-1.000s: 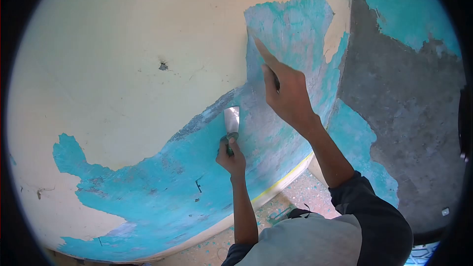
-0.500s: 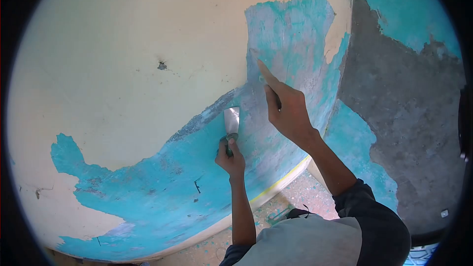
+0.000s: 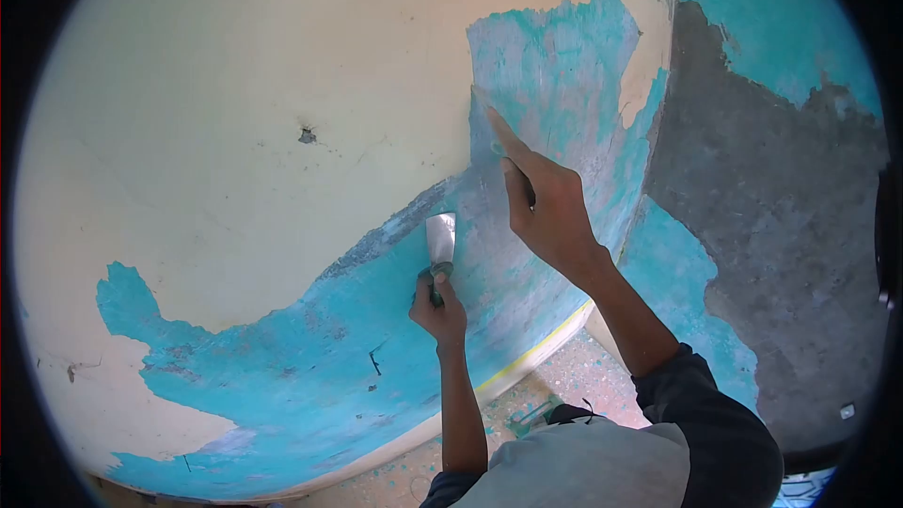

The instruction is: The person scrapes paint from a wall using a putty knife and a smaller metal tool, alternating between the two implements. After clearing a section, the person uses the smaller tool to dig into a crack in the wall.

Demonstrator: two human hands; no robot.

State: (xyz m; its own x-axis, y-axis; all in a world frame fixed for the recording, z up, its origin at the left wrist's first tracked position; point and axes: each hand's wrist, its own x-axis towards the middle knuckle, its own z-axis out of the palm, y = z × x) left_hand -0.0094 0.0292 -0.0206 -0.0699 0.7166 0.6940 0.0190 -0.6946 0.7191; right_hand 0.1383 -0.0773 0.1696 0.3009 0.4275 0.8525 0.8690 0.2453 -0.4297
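My left hand (image 3: 438, 312) is wrapped round the handle of a putty knife (image 3: 441, 238), its shiny metal blade pointing up in front of the blue part of the wall. To the right and higher up, my right hand (image 3: 555, 212) is closed around a second scraper, mostly hidden; a dark bit of handle shows by the palm. Its index finger stretches up along this tool, and a greyish blade tip (image 3: 481, 94) lies at the edge of the cream paint. Around both hands the wall (image 3: 395, 268) shows bare turquoise and greyish patches.
Cream paint (image 3: 235, 56) covers the upper left wall, with a small chipped hole (image 3: 307, 134). Beyond the corner, the side wall has a grey patch (image 3: 781, 226) between turquoise areas. Paint flakes litter the floor (image 3: 574, 376) by a yellow-edged skirting.
The right hand's fingertip and scraper have shifted slightly up and left along the cream edge. The left hand's putty knife sits a little lower. Its grip is unchanged.
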